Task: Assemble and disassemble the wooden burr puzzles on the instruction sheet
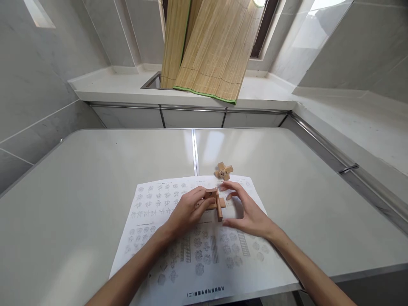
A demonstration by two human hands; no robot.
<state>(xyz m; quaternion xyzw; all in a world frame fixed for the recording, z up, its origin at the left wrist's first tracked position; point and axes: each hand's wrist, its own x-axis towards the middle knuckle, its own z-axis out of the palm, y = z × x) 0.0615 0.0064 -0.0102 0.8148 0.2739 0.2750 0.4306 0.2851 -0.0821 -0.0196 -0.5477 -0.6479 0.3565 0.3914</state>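
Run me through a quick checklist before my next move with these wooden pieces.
1. Left hand has a grip on the wooden pieces: ok.
2. Right hand open and beside them: ok.
3. Right fingertips off the pieces: cannot tell, they are very close.
4. Held pieces fully seated together: cannot tell, fingers hide part of the joint.
5. Wooden star out of both hands: ok, at the sheet's far edge.
6. Whole sheet in view: not ok, hands and arms cover parts.

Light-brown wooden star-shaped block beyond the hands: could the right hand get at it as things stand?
Probably yes: the right hand looks open and empty, and the block sits just past its fingers, with nothing visibly between.
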